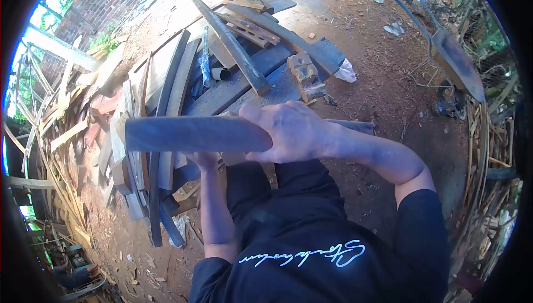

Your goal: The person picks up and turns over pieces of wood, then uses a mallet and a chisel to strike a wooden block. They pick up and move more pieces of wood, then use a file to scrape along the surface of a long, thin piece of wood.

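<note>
A short, thick wooden board [183, 134] is raised close to the camera, its length running left to right. My right hand [291, 131] is closed on the board's right end, which is cut at a rounded slant. Below the board's lower edge, my left hand [205, 160] holds it from the underside; most of its fingers are hidden behind the wood. Under my hands lies a pile of dark planks [222, 95], with one long beam [230, 45] slanting across the top. A brick-like block [302, 72] sits at the pile's right side.
Scrap wood strips [69, 134] are heaped at the left. A wheelbarrow [458, 64] stands at the upper right, near stacked sticks [486, 153]. A brick wall [111, 6] rises at the back left. Wood chips litter the dirt ground [377, 53].
</note>
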